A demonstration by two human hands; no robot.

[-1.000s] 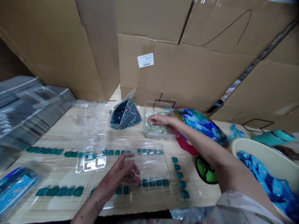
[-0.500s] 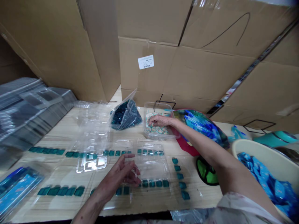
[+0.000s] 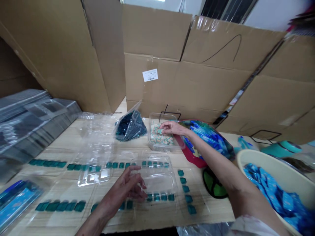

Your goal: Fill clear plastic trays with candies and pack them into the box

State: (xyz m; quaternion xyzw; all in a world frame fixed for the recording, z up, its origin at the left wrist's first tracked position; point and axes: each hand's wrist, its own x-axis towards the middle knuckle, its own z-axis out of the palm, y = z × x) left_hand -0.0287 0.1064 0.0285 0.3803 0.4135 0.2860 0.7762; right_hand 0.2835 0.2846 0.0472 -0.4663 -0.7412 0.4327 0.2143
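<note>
My right hand (image 3: 171, 127) is at a clear plastic box (image 3: 166, 147) of small white, green and orange pieces (image 3: 157, 136). Its fingers are pinched together just above them; whatever is between the fingertips is too small to make out. My left hand (image 3: 133, 186) hovers over the table with fingers apart and holds nothing. It is beside a clear plastic tray (image 3: 159, 178). Small teal squares (image 3: 155, 164) lie in rows under and around the clear trays. A column of teal squares (image 3: 185, 189) lies to the right.
An open bag of dark teal pieces (image 3: 130, 126) stands left of the box. Stacked clear trays (image 3: 36, 121) fill the left side. Cardboard boxes (image 3: 172, 82) wall the back. On the right are a cream basin (image 3: 242, 155) with blue packets, a blue patterned bag (image 3: 206, 134) and a green round object (image 3: 216, 185).
The view has tilted up, showing more above the boxes. My right hand has risen slightly from the pieces in the box. My left hand has kept nearly the same place.
</note>
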